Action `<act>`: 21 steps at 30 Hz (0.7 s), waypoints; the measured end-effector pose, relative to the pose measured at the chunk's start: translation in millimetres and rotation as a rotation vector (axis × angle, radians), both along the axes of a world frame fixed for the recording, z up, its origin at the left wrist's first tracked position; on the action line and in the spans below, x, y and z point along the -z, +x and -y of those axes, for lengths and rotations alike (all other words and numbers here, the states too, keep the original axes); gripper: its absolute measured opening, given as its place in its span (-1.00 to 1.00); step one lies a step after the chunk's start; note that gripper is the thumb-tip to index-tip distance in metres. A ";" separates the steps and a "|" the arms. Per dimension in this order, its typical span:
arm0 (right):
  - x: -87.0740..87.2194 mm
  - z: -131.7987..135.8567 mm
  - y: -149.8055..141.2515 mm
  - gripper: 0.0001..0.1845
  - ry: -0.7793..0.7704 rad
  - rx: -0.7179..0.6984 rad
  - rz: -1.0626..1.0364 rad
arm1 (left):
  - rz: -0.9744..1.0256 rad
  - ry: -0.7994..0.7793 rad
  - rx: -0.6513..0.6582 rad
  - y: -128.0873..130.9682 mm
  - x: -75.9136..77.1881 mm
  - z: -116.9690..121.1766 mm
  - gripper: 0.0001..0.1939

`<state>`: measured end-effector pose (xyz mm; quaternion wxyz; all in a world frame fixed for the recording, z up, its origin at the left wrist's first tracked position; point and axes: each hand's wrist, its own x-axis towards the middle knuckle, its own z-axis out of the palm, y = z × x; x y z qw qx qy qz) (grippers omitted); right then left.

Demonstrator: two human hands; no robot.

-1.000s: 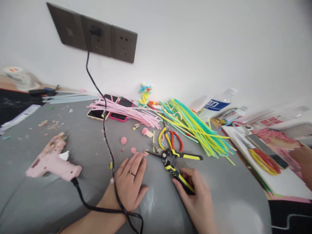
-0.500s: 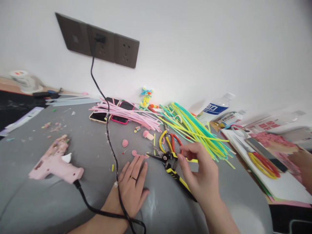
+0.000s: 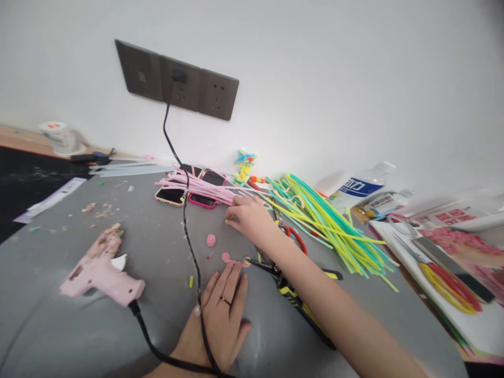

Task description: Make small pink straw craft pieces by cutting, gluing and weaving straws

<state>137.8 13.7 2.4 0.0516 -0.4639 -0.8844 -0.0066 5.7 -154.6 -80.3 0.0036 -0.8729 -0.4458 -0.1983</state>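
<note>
My left hand (image 3: 220, 320), wearing a ring, lies flat on the grey table with its fingers out. Its fingertips touch a thin pink strip with a curled end (image 3: 226, 257). My right hand (image 3: 252, 218) reaches across to the near ends of the pink strips (image 3: 197, 184). Its thumb and forefinger are bent and apart, with nothing visible held between them; its other fingers are partly hidden. Below my right forearm lie black-and-yellow pliers (image 3: 287, 291), partly covered. Red-handled pliers (image 3: 297, 239) show just beyond the forearm. A pink rolled coil (image 3: 211, 240) sits between the hands.
A pink glue gun (image 3: 102, 275) lies at left, its black cord (image 3: 187, 226) crossing my left wrist. Two phones (image 3: 207, 191) rest beneath the pink strips. Green and yellow strips (image 3: 334, 226), a bottle (image 3: 362, 184) and scissors (image 3: 449, 286) are at right.
My right hand has moved left and away from me, from beside the pliers to the pink strips. My left hand stays flat on the table. The view has shifted slightly.
</note>
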 end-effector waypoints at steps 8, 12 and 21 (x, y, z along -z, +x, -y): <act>2.9 1.3 5.1 -0.91 -0.028 -0.038 -0.111 | 0.033 -0.077 0.011 -0.2 -0.5 -0.1 -0.39; 2.4 1.2 5.2 -0.93 -0.060 -0.063 -0.110 | 0.029 -0.060 -0.001 0.0 -1.5 0.2 -0.41; 8.3 -2.5 1.5 -0.92 -0.071 -0.098 -0.078 | 0.035 -0.069 0.007 -1.2 -2.9 0.3 -0.37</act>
